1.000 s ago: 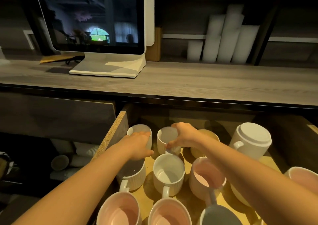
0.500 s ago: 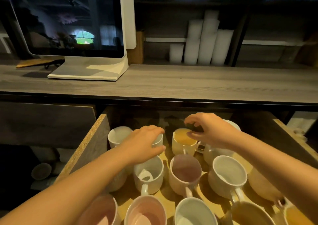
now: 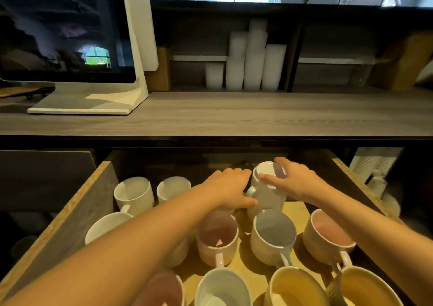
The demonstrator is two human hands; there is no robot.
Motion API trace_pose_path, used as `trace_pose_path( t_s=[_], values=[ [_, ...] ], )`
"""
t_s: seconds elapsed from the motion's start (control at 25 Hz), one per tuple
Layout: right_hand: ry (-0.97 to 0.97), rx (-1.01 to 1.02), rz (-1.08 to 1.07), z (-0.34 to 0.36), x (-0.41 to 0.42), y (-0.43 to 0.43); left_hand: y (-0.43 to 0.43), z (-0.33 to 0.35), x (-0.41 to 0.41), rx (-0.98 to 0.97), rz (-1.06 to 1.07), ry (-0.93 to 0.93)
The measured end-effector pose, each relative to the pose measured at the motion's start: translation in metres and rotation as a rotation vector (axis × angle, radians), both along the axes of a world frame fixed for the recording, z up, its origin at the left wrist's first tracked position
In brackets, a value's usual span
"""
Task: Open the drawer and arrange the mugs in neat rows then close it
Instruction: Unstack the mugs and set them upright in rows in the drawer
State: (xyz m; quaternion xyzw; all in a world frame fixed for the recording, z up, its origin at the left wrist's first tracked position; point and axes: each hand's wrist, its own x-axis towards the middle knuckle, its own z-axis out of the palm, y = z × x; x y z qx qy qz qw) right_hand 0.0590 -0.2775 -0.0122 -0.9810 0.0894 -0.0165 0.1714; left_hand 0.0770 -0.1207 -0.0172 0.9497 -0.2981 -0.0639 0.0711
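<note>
The wooden drawer (image 3: pixel 77 202) stands pulled out below the counter, filled with several upright mugs in rough rows. My right hand (image 3: pixel 296 182) grips the rim of a tall white mug (image 3: pixel 267 194) in the back row, thumb inside its mouth and fingers on the far side. My left hand (image 3: pixel 230 188) lies just left of that mug, over a mug it hides, thumb touching the white mug's handle side. Two white ribbed mugs (image 3: pixel 134 194) (image 3: pixel 173 188) stand at the back left. A pink-lined mug (image 3: pixel 218 237) and a grey-lined mug (image 3: pixel 273 235) sit in the middle row.
A grey wooden counter (image 3: pixel 234 116) overhangs the drawer's back. A white-framed monitor (image 3: pixel 70 48) stands on it at left, with stacks of white cups (image 3: pixel 248 64) on the shelf behind. Yellow-lined mugs (image 3: pixel 295 289) fill the near right. More cups sit beside the drawer at right (image 3: pixel 375 165).
Both hands moved right along the back row. My right hand left the yellow-lined mug and took the tall white mug's rim; my left hand shifted off its white mug. The view swung right.
</note>
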Motion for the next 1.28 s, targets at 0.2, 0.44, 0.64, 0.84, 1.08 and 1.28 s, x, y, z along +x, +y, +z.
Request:
trace_pose_path(
  t_s=[0.2, 0.44, 0.64, 0.84, 1.08, 1.28],
  values=[
    [-0.002, -0.123, -0.010, -0.007, 0.011, 0.003, -0.014, -0.016, 0.009, -0.307, 0.059, 0.225],
    [-0.087, 0.021, -0.010, -0.003, 0.008, -0.003, -0.002, -0.027, 0.002, -0.345, 0.034, 0.256],
    [-0.206, 0.335, 0.055, 0.019, -0.004, -0.017, 0.012, -0.023, 0.009, -0.473, 0.077, 0.283],
    [-0.151, 0.909, 0.172, 0.026, -0.015, -0.021, 0.015, -0.011, 0.012, -0.889, 0.034, 0.482],
    [0.030, 1.104, 0.288, 0.016, -0.013, -0.024, 0.014, -0.006, 0.007, -1.174, 0.056, 0.441],
    [0.172, 0.927, 0.452, 0.015, -0.014, -0.032, 0.013, 0.000, 0.001, -1.138, 0.005, 0.353]
  ],
)
